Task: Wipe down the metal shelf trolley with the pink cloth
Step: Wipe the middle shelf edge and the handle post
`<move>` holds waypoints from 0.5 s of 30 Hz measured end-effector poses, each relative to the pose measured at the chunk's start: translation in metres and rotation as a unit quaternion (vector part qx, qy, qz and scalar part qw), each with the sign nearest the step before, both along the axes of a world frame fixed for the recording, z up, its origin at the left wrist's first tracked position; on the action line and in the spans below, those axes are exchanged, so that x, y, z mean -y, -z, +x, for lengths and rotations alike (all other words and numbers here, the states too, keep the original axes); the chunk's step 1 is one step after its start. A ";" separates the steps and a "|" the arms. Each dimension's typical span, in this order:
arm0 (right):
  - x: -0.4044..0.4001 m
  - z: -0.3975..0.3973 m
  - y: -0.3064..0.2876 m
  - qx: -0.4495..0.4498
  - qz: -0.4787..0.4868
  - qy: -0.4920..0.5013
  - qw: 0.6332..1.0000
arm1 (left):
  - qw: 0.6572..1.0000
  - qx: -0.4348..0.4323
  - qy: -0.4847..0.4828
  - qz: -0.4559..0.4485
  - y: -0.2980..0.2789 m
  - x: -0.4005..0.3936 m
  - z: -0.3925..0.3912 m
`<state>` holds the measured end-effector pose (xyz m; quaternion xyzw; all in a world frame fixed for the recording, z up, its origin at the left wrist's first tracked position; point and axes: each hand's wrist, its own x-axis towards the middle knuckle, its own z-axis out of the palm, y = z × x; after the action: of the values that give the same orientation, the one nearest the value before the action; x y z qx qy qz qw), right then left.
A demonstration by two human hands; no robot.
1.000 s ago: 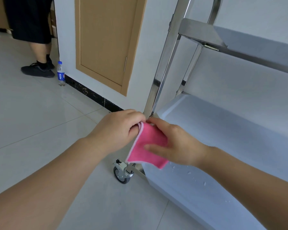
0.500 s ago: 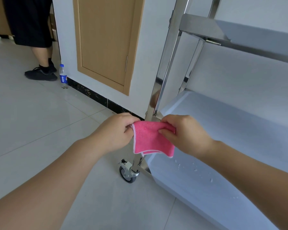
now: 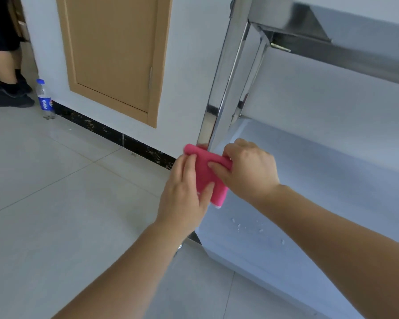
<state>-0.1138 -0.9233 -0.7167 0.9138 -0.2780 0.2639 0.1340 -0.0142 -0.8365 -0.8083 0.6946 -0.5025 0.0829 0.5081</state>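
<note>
The pink cloth (image 3: 206, 173) is folded around the foot of the trolley's shiny front corner post (image 3: 219, 97), just above the lower shelf (image 3: 320, 171). My left hand (image 3: 184, 194) presses the cloth from the left, fingers flat on it. My right hand (image 3: 249, 166) grips the cloth's right side, thumb on the front. The upper shelf (image 3: 332, 40) runs across the top right. A few water drops lie on the lower shelf near its front edge.
A tan wall door (image 3: 115, 56) is behind the trolley on the left. A Pepsi bottle (image 3: 44, 100) stands on the tiled floor by the dark skirting. Another person's legs and black shoes (image 3: 7, 93) are at the far left.
The cloth was held spread between both hands in front of the post; now it is wrapped against the post's base, and my left hand has flattened onto it. The view has moved closer.
</note>
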 end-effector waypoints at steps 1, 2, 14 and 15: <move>0.003 -0.002 -0.002 -0.007 0.009 -0.001 1.000 | 1.000 0.002 -0.008 0.002 0.007 0.006 -0.005; 0.005 -0.006 -0.003 -0.012 0.016 -0.002 1.000 | 1.000 0.004 -0.020 0.003 0.013 0.013 -0.010; 0.001 -0.112 -0.020 0.108 0.054 -0.103 0.987 | 0.998 0.011 -0.069 -0.007 0.031 0.056 -0.030; -0.002 -0.125 -0.019 0.104 0.057 -0.110 0.987 | 0.998 0.007 -0.067 -0.007 0.030 0.056 -0.033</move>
<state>-0.2389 -0.9216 -0.6972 0.9127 -0.2026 0.3541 0.0226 -0.0468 -0.8929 -0.8382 0.7226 -0.4574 0.1253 0.5030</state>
